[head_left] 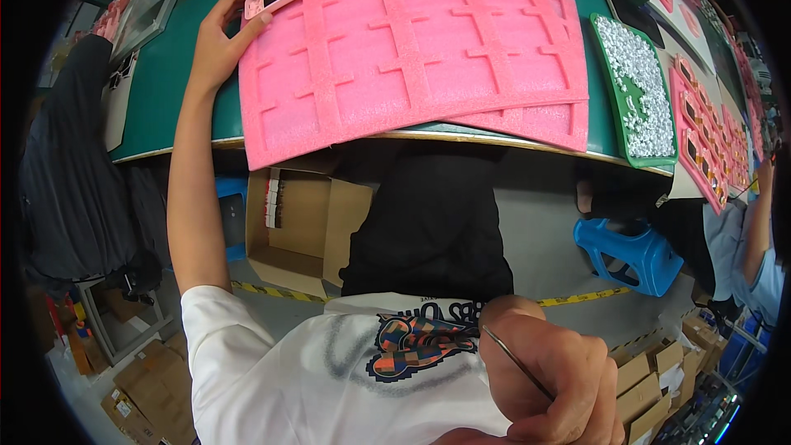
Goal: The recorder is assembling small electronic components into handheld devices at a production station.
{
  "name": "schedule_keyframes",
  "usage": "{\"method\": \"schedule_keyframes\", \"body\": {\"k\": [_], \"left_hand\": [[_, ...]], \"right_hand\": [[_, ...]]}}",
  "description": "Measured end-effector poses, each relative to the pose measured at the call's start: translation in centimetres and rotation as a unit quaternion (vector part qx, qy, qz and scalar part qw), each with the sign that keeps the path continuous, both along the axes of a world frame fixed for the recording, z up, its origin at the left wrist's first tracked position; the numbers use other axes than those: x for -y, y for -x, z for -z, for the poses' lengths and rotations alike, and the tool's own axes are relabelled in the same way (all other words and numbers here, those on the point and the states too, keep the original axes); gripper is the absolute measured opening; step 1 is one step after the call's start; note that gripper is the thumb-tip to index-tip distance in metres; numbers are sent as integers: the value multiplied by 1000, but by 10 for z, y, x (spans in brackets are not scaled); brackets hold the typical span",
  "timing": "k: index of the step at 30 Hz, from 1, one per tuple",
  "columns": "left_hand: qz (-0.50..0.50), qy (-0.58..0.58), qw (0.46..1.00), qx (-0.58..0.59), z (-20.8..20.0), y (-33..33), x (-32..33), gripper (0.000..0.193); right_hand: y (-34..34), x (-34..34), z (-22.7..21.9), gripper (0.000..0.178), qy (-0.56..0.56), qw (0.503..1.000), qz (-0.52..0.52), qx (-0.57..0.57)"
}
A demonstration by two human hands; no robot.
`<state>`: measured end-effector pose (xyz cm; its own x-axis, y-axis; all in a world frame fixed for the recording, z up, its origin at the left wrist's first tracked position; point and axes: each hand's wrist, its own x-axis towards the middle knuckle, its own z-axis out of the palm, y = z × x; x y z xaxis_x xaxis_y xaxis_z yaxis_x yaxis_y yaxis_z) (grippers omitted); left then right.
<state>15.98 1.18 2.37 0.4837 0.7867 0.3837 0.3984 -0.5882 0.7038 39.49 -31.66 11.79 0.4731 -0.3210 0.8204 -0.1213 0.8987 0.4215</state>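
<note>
At the far left corner of the pink foam tray, my left hand [221, 39] grips a small pink casing [258, 5] with a dark rectangular window, thumb and fingers at its left side. The foam tray [404, 58] has several rectangular recesses and lies partly over another pink foam sheet [527, 119]. My right hand [556, 371] is low and close to my chest, away from the table. Its fingers are closed round a thin metal tool [515, 360] with a slightly bent tip; the rest of the tool is hidden in the hand.
On the right of the green table [156, 107] stands a green tray [630, 107] of small silvery pieces. Beyond it is a pink foam tray [700, 136] holding several parts. A person's arm [758, 222] shows far right. Below are an open cardboard box [309, 231] and a blue stool [634, 251].
</note>
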Motion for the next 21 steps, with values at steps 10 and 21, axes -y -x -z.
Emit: {"method": "schedule_keyframes", "body": {"k": [10,21], "left_hand": [[6,-13,1000,7,4,4,-3,51],[5,-23,1000,2,1,2,-1,51]], "right_hand": [[16,-38,-30,29,-167,976,44,-131],[16,-4,5,32,68,976,-207,14]]}}
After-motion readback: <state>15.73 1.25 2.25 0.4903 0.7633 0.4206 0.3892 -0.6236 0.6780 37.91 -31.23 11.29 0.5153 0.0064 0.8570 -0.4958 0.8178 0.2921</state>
